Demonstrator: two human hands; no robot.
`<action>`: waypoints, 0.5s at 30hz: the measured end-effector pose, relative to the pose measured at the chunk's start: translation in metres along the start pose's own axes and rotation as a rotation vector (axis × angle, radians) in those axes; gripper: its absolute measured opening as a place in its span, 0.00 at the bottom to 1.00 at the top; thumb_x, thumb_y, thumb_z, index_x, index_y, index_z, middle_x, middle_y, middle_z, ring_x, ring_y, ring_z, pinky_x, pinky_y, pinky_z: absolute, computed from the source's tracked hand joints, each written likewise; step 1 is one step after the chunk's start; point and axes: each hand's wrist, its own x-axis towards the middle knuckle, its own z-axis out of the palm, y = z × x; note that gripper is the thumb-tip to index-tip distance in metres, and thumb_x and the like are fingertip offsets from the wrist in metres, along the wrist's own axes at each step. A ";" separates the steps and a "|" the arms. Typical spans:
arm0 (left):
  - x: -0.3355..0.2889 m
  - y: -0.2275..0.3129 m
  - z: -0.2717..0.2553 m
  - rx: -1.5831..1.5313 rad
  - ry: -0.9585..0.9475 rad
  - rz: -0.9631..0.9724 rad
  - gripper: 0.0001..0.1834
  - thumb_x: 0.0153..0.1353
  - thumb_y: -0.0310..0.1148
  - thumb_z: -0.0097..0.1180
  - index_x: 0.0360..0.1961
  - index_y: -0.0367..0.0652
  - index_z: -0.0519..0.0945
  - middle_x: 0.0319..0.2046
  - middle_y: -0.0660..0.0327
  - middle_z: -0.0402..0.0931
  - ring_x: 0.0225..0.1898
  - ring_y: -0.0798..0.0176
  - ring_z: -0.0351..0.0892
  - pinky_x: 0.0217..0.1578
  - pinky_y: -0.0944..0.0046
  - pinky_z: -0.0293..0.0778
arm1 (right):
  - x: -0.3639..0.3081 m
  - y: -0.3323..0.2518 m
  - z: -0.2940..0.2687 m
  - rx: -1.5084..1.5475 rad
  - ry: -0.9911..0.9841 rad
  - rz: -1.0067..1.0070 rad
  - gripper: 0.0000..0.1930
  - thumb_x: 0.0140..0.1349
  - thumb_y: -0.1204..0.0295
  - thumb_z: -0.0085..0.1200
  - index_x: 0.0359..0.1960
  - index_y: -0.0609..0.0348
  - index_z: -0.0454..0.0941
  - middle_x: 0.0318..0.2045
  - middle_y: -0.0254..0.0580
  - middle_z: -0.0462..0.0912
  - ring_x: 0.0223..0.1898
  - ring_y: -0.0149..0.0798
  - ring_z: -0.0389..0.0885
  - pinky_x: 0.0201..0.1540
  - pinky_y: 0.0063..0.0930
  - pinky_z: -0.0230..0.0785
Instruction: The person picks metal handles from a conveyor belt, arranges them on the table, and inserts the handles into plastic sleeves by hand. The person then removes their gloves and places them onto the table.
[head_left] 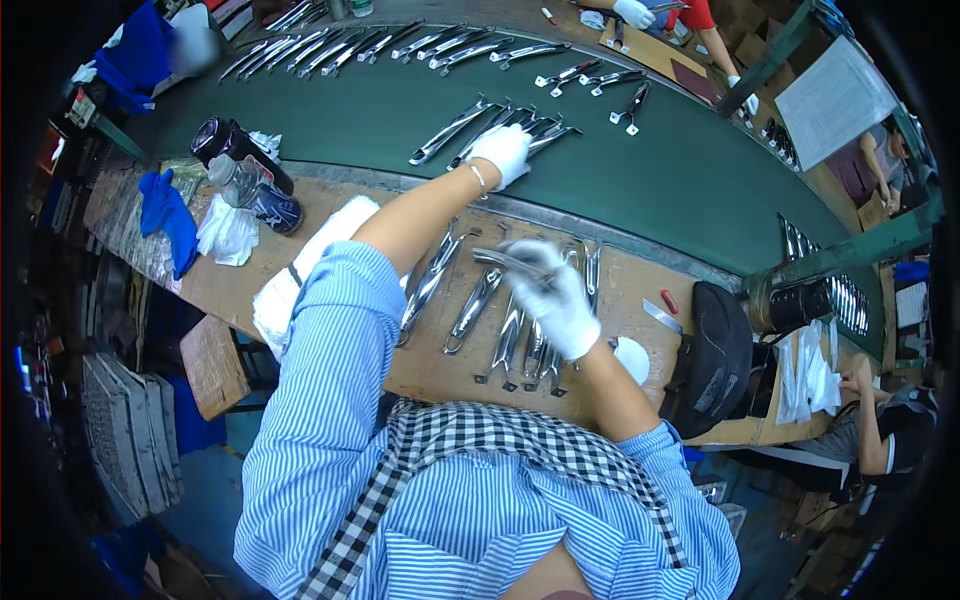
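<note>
My left hand (503, 155), in a white glove, reaches onto the green conveyor belt (340, 125). It rests over a group of long shiny metal pieces (450, 130), which look like hinged handles; its fingertips are hidden. Over the wooden bench my right hand (553, 305), also gloved and slightly blurred, is closed around a similar shiny metal piece (492, 257). Below and beside it on the bench lie several more metal pieces (472, 312), some with small dark tabs at their near ends.
A row of like pieces (325, 50) lies along the belt's far side. A bottle (262, 198), a blue cloth (168, 215) and white cloths stand at left. At right are a red-handled knife (662, 314), a white disc (631, 358) and a black bag (712, 360). Other people work nearby.
</note>
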 end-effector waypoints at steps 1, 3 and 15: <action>0.004 0.005 0.001 -0.001 0.001 0.002 0.20 0.56 0.42 0.61 0.43 0.39 0.79 0.42 0.48 0.77 0.46 0.47 0.78 0.47 0.53 0.75 | 0.002 0.010 0.009 -0.277 -0.052 -0.251 0.20 0.51 0.80 0.57 0.48 0.58 0.72 0.44 0.45 0.77 0.42 0.46 0.78 0.47 0.37 0.71; 0.002 0.006 0.005 -0.076 -0.078 -0.126 0.22 0.53 0.42 0.62 0.42 0.35 0.79 0.43 0.45 0.78 0.45 0.46 0.80 0.45 0.53 0.76 | 0.005 -0.008 0.033 -0.676 -0.215 -0.350 0.17 0.49 0.82 0.56 0.43 0.58 0.73 0.46 0.46 0.77 0.41 0.45 0.77 0.46 0.38 0.70; -0.060 0.014 0.008 -0.780 0.032 -0.006 0.23 0.55 0.39 0.60 0.45 0.34 0.70 0.37 0.45 0.77 0.38 0.47 0.77 0.43 0.55 0.72 | -0.002 0.011 0.049 -0.612 -0.408 -0.097 0.16 0.55 0.77 0.47 0.46 0.59 0.78 0.42 0.47 0.79 0.47 0.50 0.77 0.53 0.41 0.70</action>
